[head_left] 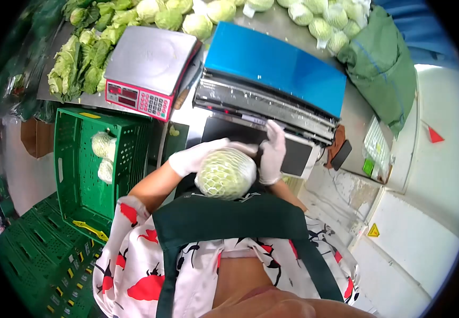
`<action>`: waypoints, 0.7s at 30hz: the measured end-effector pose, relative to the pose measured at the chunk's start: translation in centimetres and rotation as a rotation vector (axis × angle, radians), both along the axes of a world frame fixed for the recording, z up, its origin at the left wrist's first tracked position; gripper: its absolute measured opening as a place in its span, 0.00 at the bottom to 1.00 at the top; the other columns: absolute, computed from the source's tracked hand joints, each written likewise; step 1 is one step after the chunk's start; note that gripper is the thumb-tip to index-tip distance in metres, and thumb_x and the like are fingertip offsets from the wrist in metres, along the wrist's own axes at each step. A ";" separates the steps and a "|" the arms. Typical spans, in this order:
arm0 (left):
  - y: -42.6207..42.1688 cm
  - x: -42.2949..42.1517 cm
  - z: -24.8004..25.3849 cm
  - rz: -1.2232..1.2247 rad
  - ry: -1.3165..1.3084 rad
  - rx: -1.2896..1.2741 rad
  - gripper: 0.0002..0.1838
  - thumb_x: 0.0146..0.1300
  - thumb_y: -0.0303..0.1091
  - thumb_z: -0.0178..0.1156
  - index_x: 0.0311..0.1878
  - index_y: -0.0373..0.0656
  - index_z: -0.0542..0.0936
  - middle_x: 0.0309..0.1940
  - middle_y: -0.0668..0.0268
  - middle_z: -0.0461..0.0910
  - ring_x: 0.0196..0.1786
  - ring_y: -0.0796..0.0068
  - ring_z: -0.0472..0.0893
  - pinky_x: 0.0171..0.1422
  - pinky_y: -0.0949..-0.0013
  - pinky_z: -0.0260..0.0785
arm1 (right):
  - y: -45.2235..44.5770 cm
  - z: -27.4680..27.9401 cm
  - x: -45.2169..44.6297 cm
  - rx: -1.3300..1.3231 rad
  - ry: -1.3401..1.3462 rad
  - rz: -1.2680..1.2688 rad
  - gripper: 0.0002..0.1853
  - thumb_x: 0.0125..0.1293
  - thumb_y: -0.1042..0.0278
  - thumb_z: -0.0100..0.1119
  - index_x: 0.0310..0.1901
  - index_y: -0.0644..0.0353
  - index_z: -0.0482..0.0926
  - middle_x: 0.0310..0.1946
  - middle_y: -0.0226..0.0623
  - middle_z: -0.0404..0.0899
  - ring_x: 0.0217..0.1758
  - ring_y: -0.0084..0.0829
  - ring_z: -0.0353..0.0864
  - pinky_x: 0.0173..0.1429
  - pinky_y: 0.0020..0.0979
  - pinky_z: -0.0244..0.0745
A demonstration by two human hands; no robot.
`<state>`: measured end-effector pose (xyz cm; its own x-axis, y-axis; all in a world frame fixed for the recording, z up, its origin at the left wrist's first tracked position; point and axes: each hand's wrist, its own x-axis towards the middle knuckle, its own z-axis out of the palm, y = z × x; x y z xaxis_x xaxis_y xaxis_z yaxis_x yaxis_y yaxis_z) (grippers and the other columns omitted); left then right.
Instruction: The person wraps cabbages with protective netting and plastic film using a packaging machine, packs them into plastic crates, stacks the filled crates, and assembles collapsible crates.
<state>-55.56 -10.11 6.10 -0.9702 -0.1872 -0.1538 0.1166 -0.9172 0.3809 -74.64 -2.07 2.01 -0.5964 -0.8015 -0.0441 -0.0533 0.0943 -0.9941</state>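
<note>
White-gloved, the left hand grips a netted cabbage from its upper left side, holding it in front of the dark green apron. Beside the cabbage's right side, the right hand is open, its fingers extended away from the body; whether it touches the netting, I cannot tell.

Beyond the hands stands a machine with a blue top and a black plate along its near side. Left of it sits a red-framed digital scale with a bare metal pan. Loose cabbage leaves are heaped to the left of the scale, and unwrapped cabbages lie behind it. More cabbages in white netting lie at the far right of the metal table, near a green sack. Lower left, a green plastic crate contains two netted heads; a brown cardboard box is left of the crate.
</note>
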 end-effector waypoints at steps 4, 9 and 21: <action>0.1 9.7 -3.6 0.503 -0.473 0.347 0.25 0.74 0.50 0.49 0.56 0.38 0.79 0.49 0.56 0.84 0.50 0.60 0.84 0.57 0.57 0.78 | -5.9 3.8 -5.2 -0.019 -0.100 0.139 0.15 0.72 0.75 0.54 0.59 0.66 0.75 0.53 0.37 0.79 0.59 0.28 0.77 0.66 0.29 0.69; -1.6 26.0 -1.9 1.180 -0.570 0.117 0.35 0.71 0.61 0.45 0.65 0.39 0.74 0.60 0.55 0.78 0.57 0.56 0.81 0.62 0.54 0.75 | -17.5 4.9 -12.1 -0.053 -0.084 0.163 0.19 0.70 0.71 0.61 0.59 0.70 0.74 0.55 0.45 0.79 0.59 0.30 0.77 0.66 0.29 0.71; 1.4 50.2 -9.5 1.669 -1.906 -0.222 0.34 0.69 0.48 0.60 0.70 0.33 0.68 0.62 0.54 0.75 0.63 0.64 0.74 0.70 0.63 0.62 | -48.8 -8.3 -21.2 0.263 0.221 0.144 0.62 0.43 0.43 0.81 0.68 0.83 0.59 0.65 0.64 0.68 0.69 0.44 0.71 0.71 0.33 0.66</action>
